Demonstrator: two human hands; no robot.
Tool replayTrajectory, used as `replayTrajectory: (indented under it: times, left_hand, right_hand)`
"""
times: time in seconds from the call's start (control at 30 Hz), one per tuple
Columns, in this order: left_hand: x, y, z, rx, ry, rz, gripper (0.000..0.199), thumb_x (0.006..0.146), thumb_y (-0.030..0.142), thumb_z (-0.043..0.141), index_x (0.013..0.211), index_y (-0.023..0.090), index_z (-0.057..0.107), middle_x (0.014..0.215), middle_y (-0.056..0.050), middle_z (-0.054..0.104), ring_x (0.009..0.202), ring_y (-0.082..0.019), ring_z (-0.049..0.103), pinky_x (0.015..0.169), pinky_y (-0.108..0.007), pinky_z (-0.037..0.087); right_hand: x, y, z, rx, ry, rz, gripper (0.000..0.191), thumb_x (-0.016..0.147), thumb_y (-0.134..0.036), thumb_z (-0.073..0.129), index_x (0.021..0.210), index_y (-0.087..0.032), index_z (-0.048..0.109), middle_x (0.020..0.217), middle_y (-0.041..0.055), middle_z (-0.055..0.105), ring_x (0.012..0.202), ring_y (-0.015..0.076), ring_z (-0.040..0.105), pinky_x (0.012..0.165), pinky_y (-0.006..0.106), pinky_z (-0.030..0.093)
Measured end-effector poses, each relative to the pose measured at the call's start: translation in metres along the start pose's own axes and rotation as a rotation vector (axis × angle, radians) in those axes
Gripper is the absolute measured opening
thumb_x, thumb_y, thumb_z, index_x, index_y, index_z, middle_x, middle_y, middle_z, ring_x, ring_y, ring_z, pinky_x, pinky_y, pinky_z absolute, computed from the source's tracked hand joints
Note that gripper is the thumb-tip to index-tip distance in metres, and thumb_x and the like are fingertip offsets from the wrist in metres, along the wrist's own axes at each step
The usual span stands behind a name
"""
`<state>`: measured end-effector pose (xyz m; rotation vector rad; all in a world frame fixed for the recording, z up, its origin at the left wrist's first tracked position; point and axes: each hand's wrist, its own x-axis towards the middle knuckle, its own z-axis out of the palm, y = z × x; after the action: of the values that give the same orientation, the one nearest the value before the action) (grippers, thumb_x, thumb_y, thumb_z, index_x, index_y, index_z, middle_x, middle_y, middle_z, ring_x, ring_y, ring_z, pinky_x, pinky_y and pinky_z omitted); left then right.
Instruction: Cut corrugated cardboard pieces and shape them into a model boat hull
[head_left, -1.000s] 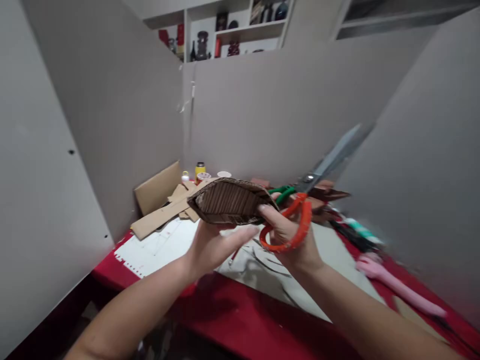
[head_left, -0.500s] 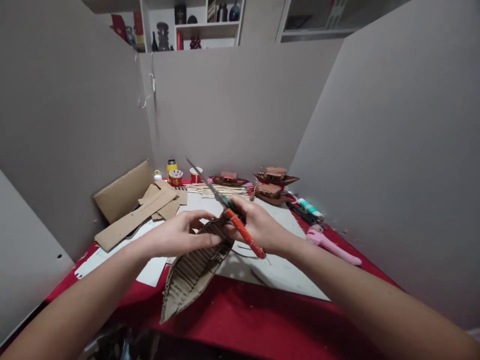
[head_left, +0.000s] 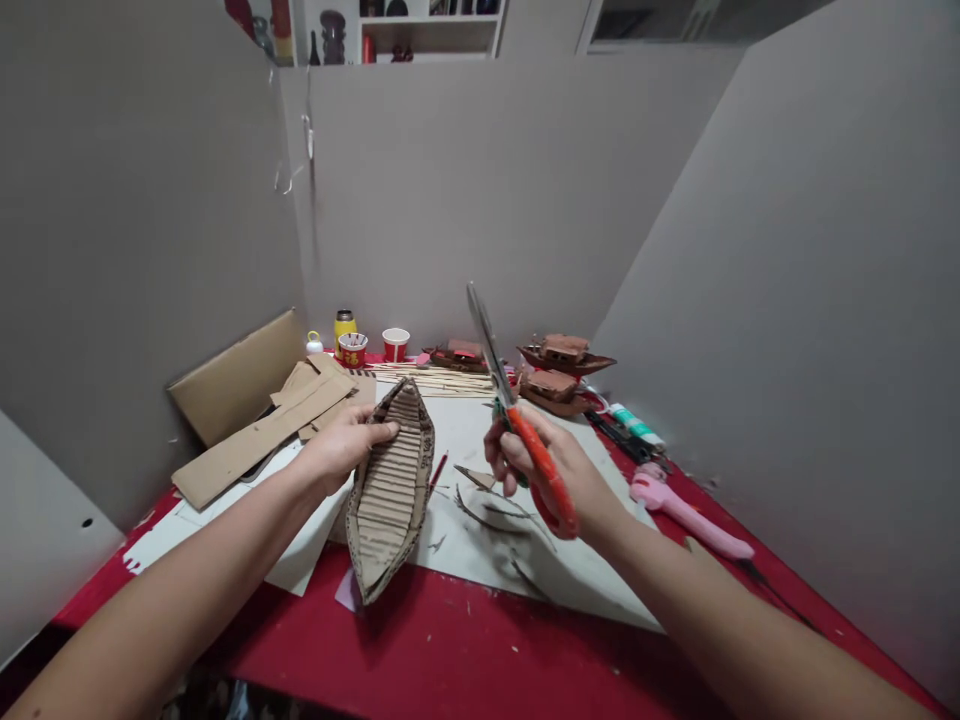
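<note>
My left hand (head_left: pixel 346 447) grips the left edge of a cardboard boat hull (head_left: pixel 391 480), thumb over the rim. The hull is held upright, its ribbed inside facing me. To its right, my right hand (head_left: pixel 544 460) is closed around scissors (head_left: pixel 541 470) with orange-red handles, their blades pointing up and slightly left. Thin cardboard offcuts (head_left: pixel 480 515) lie on the white paper (head_left: pixel 465 440) below the scissors. A dark red pencil (head_left: pixel 439 470) is on the paper beside the hull.
Cardboard strips (head_left: pixel 262 430) and a leaning board (head_left: pixel 244 375) are at the left. Thin sticks (head_left: pixel 442 379), cups (head_left: pixel 396 345) and brown model boats (head_left: pixel 555 388) stand at the back. A pink glue gun (head_left: pixel 690 512) lies on the red cloth (head_left: pixel 465 640) at the right.
My hands have moved apart. The hull has turned more upright in my left hand, and the scissors have moved right, away from it. The offcuts on the paper show more fully.
</note>
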<state>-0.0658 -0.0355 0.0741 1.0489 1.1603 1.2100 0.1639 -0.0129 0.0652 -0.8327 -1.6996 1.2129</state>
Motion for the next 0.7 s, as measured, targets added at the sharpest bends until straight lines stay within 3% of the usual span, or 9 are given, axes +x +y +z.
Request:
replayTrajectory:
  times: [0.2, 0.37, 0.7]
  left_hand:
    - [0.014, -0.02, 0.007, -0.134, 0.01, -0.082, 0.01, 0.066, 0.017, 0.07, 0.075, 0.015, 0.068, 0.065, -0.005, 0.071, 0.059, -0.017, 0.066, 0.063, -0.029, 0.052]
    - [0.008, -0.037, 0.014, -0.094, -0.014, -0.092, 0.018, 0.07, 0.02, 0.067, 0.087, 0.014, 0.069, 0.069, -0.004, 0.071, 0.063, -0.018, 0.065, 0.065, -0.029, 0.05]
    - [-0.002, -0.055, 0.017, 0.308, 0.03, 0.165, 0.017, 0.08, 0.02, 0.051, 0.087, 0.015, 0.066, 0.081, -0.004, 0.067, 0.075, -0.019, 0.06, 0.071, -0.032, 0.047]
  right_hand:
    - [0.005, 0.03, 0.011, -0.059, 0.114, 0.015, 0.034, 0.076, -0.045, 0.074, 0.083, -0.021, 0.051, 0.071, -0.0033, 0.057, 0.056, 0.0112, 0.052, 0.049, 0.024, 0.044]
    - [0.026, 0.04, 0.027, -0.072, 0.081, -0.002, 0.034, 0.073, -0.039, 0.076, 0.088, -0.021, 0.053, 0.085, 0.0012, 0.061, 0.073, 0.0168, 0.057, 0.061, 0.029, 0.048]
    - [0.029, 0.046, 0.048, -0.197, 0.057, -0.028, 0.03, 0.074, -0.033, 0.071, 0.082, -0.023, 0.044, 0.072, -0.0051, 0.047, 0.066, 0.0147, 0.043, 0.061, 0.029, 0.04]
